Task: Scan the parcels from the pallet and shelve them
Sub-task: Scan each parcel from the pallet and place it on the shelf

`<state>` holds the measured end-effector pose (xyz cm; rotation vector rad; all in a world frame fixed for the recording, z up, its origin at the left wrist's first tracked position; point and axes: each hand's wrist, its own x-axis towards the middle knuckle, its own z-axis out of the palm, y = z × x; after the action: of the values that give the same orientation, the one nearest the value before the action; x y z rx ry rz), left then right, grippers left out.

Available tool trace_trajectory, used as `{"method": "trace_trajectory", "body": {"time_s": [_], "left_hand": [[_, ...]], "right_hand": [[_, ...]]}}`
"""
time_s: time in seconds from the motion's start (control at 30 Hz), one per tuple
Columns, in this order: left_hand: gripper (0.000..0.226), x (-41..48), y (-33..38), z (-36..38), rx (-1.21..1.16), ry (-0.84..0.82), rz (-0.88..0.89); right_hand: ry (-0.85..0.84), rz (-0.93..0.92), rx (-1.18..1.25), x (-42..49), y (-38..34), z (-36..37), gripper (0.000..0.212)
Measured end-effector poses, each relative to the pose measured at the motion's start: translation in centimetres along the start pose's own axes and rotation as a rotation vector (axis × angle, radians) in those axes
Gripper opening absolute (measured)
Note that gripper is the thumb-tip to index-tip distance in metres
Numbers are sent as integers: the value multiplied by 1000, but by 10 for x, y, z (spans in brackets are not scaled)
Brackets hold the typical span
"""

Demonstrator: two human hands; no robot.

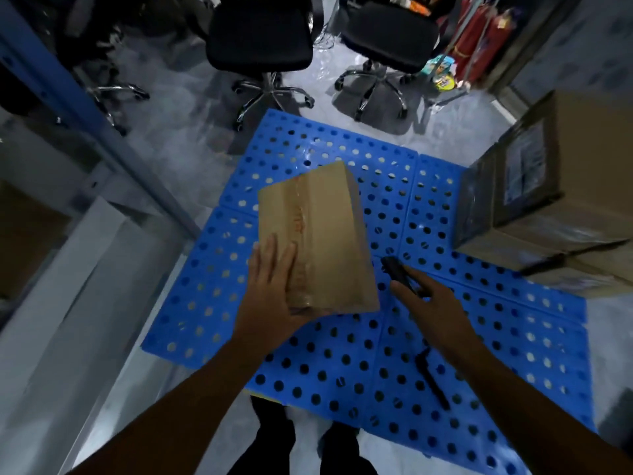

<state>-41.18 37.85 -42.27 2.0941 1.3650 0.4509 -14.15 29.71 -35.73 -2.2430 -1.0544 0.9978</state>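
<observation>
A brown cardboard parcel with clear tape along its top is held tilted over the blue perforated pallet. My left hand grips its near end, fingers flat on top and thumb wrapped round the near edge. Just right of the parcel, my right hand holds a small black scanner that points at the parcel's right side. A black strap or cable hangs below my right wrist. Any label on the parcel is hidden.
A stack of larger taped cardboard boxes stands on the pallet's right side. A blue and grey shelf frame runs along the left. Two black office chairs stand behind the pallet. My feet are at its near edge.
</observation>
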Motion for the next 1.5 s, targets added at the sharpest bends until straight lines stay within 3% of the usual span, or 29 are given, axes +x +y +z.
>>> {"method": "trace_trajectory", "body": {"time_s": [0.1, 0.27, 0.33, 0.43, 0.6, 0.73, 0.9, 1.03, 1.2, 1.5], "left_hand": [[126, -9, -30, -24, -292, 47, 3], [141, -22, -46, -68, -410, 163, 153], [129, -23, -35, -74, -375, 155, 174], [90, -17, -21, -75, -338, 206, 214], [87, -16, -33, -74, -535, 160, 112], [90, -23, -61, -66, -477, 77, 82], [124, -22, -71, -59, -432, 73, -14], [112, -16, -58, -40, -345, 20, -96], [99, -9, -54, -31, -349, 147, -83], [97, -9, -54, -29, -312, 137, -125]], "right_hand": [[-32, -37, 23, -4, -27, 4, 66], [-133, -161, 46, -7, -67, 28, 76], [-147, -214, 25, -6, -81, 43, 71], [-150, -264, -27, -6, -96, 62, 62], [-101, -298, -60, -7, -108, 65, 65], [-127, -355, -320, -4, -114, 60, 64], [-170, -449, -636, -2, -121, 61, 68], [-135, -503, -975, 6, -138, 38, 69], [-189, -529, -1238, 14, -160, 4, 72], [-256, -661, -1379, 16, -163, -17, 71]]}}
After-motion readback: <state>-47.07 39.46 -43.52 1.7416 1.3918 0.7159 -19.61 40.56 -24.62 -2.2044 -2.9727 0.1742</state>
